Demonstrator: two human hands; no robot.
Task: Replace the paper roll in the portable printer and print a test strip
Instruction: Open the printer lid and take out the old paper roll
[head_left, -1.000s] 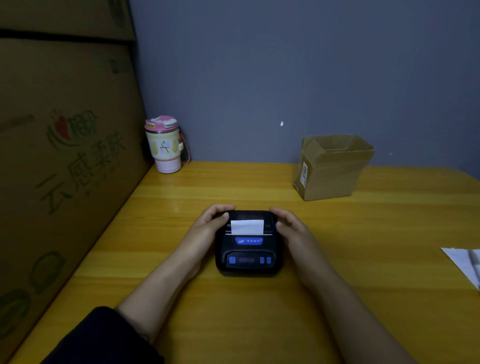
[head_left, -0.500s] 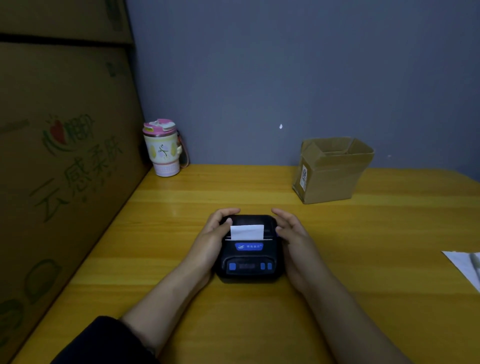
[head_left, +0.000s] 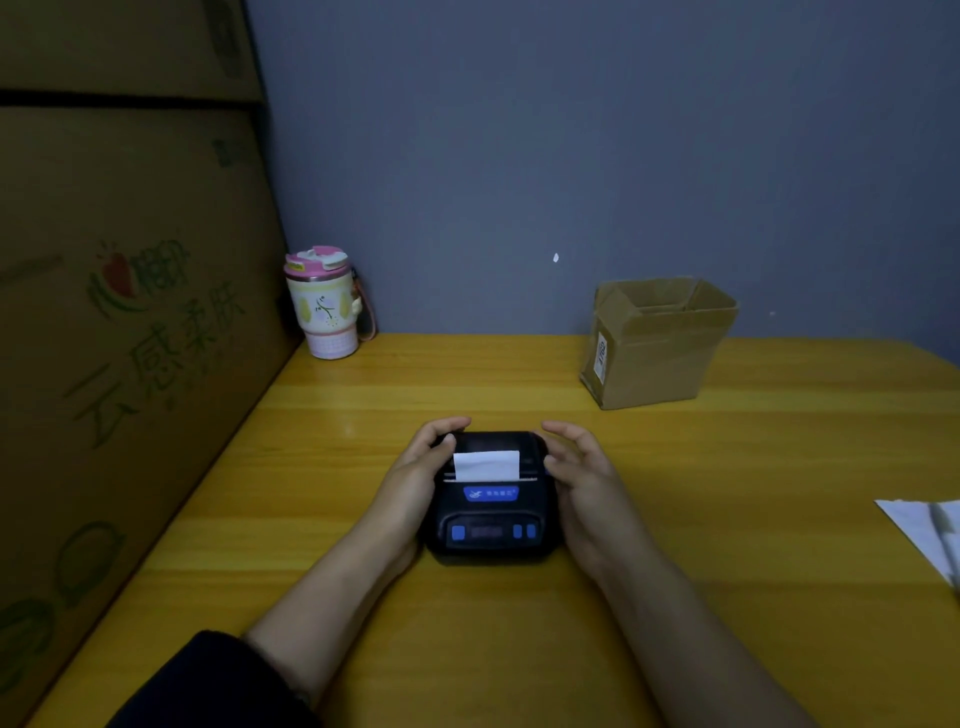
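Note:
A small black portable printer (head_left: 491, 514) with blue buttons lies flat on the yellow wooden table (head_left: 727, 519). Its lid is down and a short white paper strip (head_left: 486, 465) sticks up from the slot. My left hand (head_left: 415, 475) wraps the printer's left side, thumb resting on the lid near the paper. On the other side, my right hand (head_left: 582, 478) sits beside the printer with its fingers spread and lifted a little off the case.
An open brown cardboard box (head_left: 657, 343) stands at the back right. A pink-lidded tumbler (head_left: 324, 304) is in the back left corner. Large cardboard cartons (head_left: 119, 338) wall the left side. White paper (head_left: 930, 535) lies at the right edge.
My right hand's fingers have lifted and spread away from the printer's right side. The printer, paper strip and left hand stay where they were; the view shifted slightly.

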